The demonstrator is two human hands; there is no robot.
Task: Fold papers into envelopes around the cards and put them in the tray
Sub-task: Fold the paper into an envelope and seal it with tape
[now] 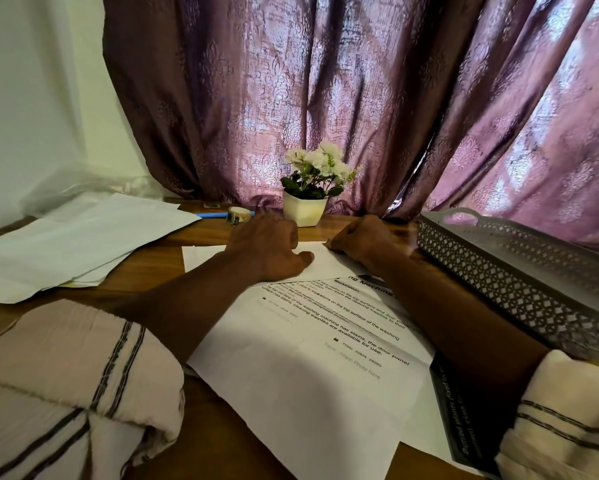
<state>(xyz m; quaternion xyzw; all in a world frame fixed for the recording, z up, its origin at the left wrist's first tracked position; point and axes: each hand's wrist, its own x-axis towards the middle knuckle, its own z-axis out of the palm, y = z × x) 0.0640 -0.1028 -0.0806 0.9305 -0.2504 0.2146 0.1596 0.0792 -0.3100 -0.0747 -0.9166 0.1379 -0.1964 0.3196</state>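
Single wide-angle view from head height, at the brown wooden table [152, 268]. Looks forward and down, close over the white printed paper sheet [308, 393] just below the lens. Faces the purple patterned fabric curtain [360, 98] straight ahead. Takes in the pale grey perforated tray [498, 275] at the right edge and the plain white wall [31, 98] at the left. Bows straight lines near the borders.

Your left hand [270, 249] presses on the folded-over far part of the printed sheet [308, 358] in the middle of the worktop [152, 268]. Your right hand [363, 244], fingers curled, pinches the fold's right corner. The perforated tray [519, 282] sits along the right edge, loose white papers [73, 244] lie at the left edge, and a flower pot [305, 209] stands at the far edge.
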